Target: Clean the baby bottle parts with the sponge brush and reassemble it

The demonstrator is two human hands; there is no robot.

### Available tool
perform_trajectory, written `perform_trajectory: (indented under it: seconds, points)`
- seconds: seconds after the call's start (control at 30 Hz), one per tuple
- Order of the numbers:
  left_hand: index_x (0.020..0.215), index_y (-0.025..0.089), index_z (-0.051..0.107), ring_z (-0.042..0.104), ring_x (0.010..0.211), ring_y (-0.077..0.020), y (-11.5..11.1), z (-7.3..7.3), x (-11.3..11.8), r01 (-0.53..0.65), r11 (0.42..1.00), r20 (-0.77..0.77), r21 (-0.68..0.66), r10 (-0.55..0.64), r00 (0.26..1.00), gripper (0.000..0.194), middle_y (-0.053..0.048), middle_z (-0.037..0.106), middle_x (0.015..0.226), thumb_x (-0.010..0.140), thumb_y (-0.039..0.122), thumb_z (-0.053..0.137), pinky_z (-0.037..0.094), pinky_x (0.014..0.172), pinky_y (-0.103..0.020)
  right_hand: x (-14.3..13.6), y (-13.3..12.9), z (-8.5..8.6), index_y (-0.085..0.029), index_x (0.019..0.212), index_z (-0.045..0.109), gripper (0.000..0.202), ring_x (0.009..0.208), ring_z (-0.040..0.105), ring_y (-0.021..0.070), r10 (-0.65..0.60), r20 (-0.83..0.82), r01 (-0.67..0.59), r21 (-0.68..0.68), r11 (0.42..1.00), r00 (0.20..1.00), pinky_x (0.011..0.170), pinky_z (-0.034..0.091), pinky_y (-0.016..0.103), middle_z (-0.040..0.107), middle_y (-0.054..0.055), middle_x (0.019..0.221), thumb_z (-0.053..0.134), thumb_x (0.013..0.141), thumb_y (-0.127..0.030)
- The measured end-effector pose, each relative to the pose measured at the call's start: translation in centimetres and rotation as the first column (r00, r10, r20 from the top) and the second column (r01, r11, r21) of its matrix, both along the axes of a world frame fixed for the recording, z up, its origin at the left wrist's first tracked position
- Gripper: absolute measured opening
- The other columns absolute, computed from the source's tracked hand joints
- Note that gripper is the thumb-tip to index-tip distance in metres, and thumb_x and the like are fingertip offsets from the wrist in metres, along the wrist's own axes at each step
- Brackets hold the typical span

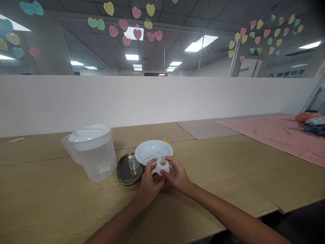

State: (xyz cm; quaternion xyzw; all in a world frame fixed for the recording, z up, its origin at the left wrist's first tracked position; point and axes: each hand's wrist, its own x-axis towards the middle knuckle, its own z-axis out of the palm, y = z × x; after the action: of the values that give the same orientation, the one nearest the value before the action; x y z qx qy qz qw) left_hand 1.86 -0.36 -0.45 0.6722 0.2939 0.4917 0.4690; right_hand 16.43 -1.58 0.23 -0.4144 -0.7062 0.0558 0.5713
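The baby bottle [163, 165] is just in front of the white bowl [152, 149], its clear nipple pointing upward, the long axis roughly upright. The left hand [149, 181], half curled, grips its handle side; the right hand [179, 173] cups the opposite side, thumb on the white collar. Both are closed only as far as the bottle allows. Left of the bowl I see a metal tray [125, 173] with a clear cup [133, 163] in it, and farther left a lidded plastic pitcher [98, 159], whose pale label I can't read. Beyond the bowl, up on the glass, heart-shaped notes [123, 24] carry writing too small to make out; blue lettering [290, 73], far to the bowl's right, is blurred.
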Motion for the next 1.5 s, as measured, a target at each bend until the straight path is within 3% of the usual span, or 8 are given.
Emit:
perform_trajectory:
  seconds: [0.23,0.53,0.93,1.13,1.3,1.33,1.4,1.5]
  points:
    - [0.122,0.022,0.033,0.063,0.092,-0.018,0.0,-0.2,0.1,-0.009,1.0,0.009,0.005,0.009,1.0,0.061,-0.01,0.058,0.116,0.07,0.026,0.065,0.051,0.078,-0.029,-0.3,-0.1,-0.3,-0.021,0.118,0.039,0.056,0.092,0.057,0.0203,-0.053,-0.057,0.047,-0.097,0.994,0.997,0.083,0.047,0.037,0.057,0.008,0.102,0.065,0.071,-0.038]
    - [0.12,0.022,0.037,0.058,0.103,-0.0205,0.3,-0.5,-0.1,-0.056,0.995,-0.056,0.088,0.061,0.997,0.058,-0.008,0.06,0.114,0.071,0.03,0.065,0.047,0.086,-0.033,0.2,-0.2,-0.6,-0.021,0.127,0.034,0.049,0.107,0.054,0.0221,0.186,-0.082,-0.196,-0.147,0.969,0.979,0.09,0.045,0.037,0.055,0.011,0.116,0.051,0.084,-0.037]
    - [0.125,0.022,0.038,0.059,0.103,-0.0216,0.2,-0.5,-0.1,-0.078,0.992,-0.123,0.102,0.09,0.988,0.057,-0.01,0.059,0.118,0.075,0.034,0.061,0.048,0.084,-0.035,-0.4,0.0,-0.8,-0.022,0.113,0.044,0.043,0.098,0.059,0.0214,0.022,-0.139,-0.034,-0.083,0.996,0.99,0.086,0.048,0.037,0.06,0.01,0.108,0.061,0.077,-0.038]
    - [0.128,0.023,0.035,0.06,0.099,-0.024,0.7,-0.6,-1.0,-0.079,0.959,-0.305,0.271,0.164,0.938,0.057,-0.01,0.061,0.112,0.077,0.038,0.057,0.048,0.081,-0.035,-0.2,-0.1,-0.4,-0.022,0.109,0.048,0.039,0.094,0.061,0.0209,0.041,-0.097,-0.046,-0.053,0.998,0.994,0.081,0.05,0.035,0.061,0.009,0.104,0.062,0.076,-0.036]
    - [0.13,0.02,0.035,0.056,0.102,-0.0268,1.2,-0.6,-2.1,-0.027,0.826,-0.367,0.563,0.279,0.887,0.059,-0.012,0.059,0.112,0.078,0.038,0.054,0.044,0.084,-0.037,0.0,0.1,-0.6,-0.022,0.107,0.049,0.036,0.093,0.06,0.0204,0.045,-0.067,-0.049,-0.054,0.997,0.997,0.081,0.05,0.035,0.06,0.008,0.102,0.062,0.076,-0.035]
    - [0.129,0.019,0.037,0.056,0.099,-0.0258,1.3,-0.5,-2.2,-0.056,0.8,-0.327,0.598,0.307,0.893,0.055,-0.012,0.059,0.11,0.079,0.037,0.052,0.044,0.084,-0.037,0.0,0.2,-0.7,-0.022,0.107,0.049,0.036,0.093,0.059,0.0205,0.038,-0.059,-0.041,-0.047,0.998,0.998,0.08,0.05,0.035,0.06,0.008,0.102,0.062,0.076,-0.035]
    - [0.122,0.019,0.042,0.054,0.096,-0.0236,1.6,-0.3,-2.3,-0.235,0.758,-0.183,0.609,0.422,0.888,0.041,-0.01,0.058,0.107,0.084,0.032,0.043,0.041,0.086,-0.038,0.1,0.4,-1.0,-0.021,0.108,0.049,0.037,0.092,0.059,0.0206,0.017,-0.039,-0.018,-0.038,0.999,0.999,0.08,0.05,0.035,0.06,0.008,0.102,0.061,0.076,-0.035]
    - [0.11,0.021,0.048,0.05,0.101,-0.0239,2.7,0.2,-2.7,-0.619,0.657,0.016,0.431,0.68,0.733,0.028,-0.008,0.055,0.107,0.084,0.025,0.037,0.034,0.094,-0.044,0.3,0.5,-1.2,-0.021,0.11,0.048,0.038,0.092,0.058,0.0205,-0.002,-0.013,0.001,-0.029,1.0,1.0,0.079,0.049,0.035,0.059,0.008,0.103,0.061,0.077,-0.036]
